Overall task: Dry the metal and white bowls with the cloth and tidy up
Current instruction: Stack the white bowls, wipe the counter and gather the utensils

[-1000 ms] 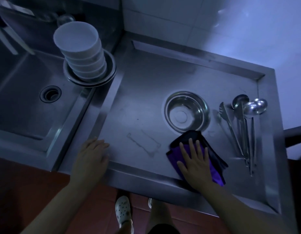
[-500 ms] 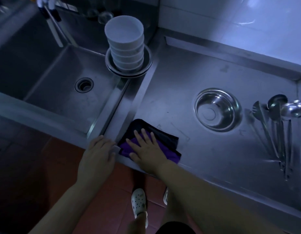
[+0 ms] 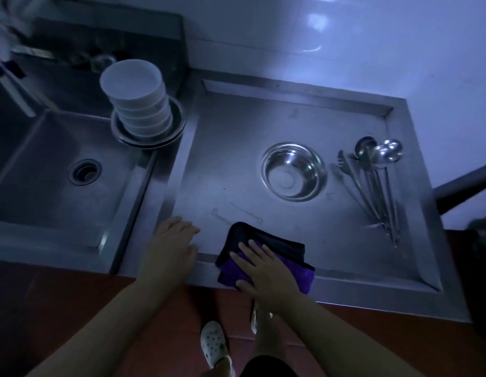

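A folded purple and black cloth (image 3: 274, 248) lies at the front edge of the steel draining counter (image 3: 236, 148). My right hand (image 3: 263, 268) presses flat on the cloth with straight fingers. My left hand (image 3: 169, 246) rests open on the counter's front left corner, a little left of the cloth. A metal bowl (image 3: 294, 171) stands upright in the middle of the counter. Several white bowls (image 3: 137, 99) are stacked inside metal bowls (image 3: 176, 123) on the ridge between sink and counter.
A sink basin (image 3: 45, 172) with a drain lies to the left. Several steel ladles and utensils (image 3: 378, 180) lie at the counter's right side. A tiled wall rises behind. My feet stand on red floor below the counter edge.
My right hand has slid the cloth along the front edge, first leftward toward my left hand, then back a little to the right. My left hand stayed at the corner.
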### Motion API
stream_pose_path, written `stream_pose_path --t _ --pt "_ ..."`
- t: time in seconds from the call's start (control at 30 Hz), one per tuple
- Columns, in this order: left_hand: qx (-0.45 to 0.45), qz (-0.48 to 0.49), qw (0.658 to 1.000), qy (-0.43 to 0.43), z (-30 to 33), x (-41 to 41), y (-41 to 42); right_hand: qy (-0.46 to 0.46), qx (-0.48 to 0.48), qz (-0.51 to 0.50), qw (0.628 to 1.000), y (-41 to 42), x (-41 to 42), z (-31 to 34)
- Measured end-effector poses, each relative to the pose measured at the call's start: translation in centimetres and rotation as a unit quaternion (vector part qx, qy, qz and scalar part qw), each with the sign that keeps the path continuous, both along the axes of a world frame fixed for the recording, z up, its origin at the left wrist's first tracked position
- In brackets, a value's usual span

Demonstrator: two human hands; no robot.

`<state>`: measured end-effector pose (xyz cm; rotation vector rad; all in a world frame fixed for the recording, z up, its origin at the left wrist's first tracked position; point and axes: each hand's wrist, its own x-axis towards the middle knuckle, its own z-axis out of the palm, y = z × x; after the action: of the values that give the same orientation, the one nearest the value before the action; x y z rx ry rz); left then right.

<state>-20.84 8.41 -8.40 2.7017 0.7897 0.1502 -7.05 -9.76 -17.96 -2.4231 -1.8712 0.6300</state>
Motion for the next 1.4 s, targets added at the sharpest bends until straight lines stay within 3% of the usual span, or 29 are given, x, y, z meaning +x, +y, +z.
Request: stream_pose_path --t 0.3,0.43,0.6,0.83,0.97,1.17,1.4 --pt "-0.022 -0.123 0.992 -0.009 -0.3 6.6 -2.4 -0.058 -0.048 -0.184 0.98 -12.6 7.7 1.5" --pt "-0.038 -0.102 0.994 0.004 -0.8 8.4 -1.7 -0.048 -0.076 -0.23 0.969 -12.2 8.8 3.0" --pt "-0.072 -0.022 0.997 0.024 -0.3 9.5 1.0 -0.095 0.061 -0.229 0.967 -6.9 11.4 5.2" --pt "-0.137 0.178 0.974 -0.032 2.5 8.3 6.3 0.013 0.191 -0.147 0.97 6.6 15.1 7.7" --pt "-0.114 0.251 0.961 -0.034 3.3 6.5 10.5 0.075 0.245 -0.122 0.959 14.3 14.3 8.5" --pt "-0.142 0.349 0.924 -0.069 2.4 5.2 17.6 0.208 0.2 -0.2 0.936 23.2 12.5 8.4" --pt "-0.166 0.34 0.919 -0.114 0.2 5.9 24.6 0.242 0.143 -0.301 0.911 31.0 11.3 8.2"
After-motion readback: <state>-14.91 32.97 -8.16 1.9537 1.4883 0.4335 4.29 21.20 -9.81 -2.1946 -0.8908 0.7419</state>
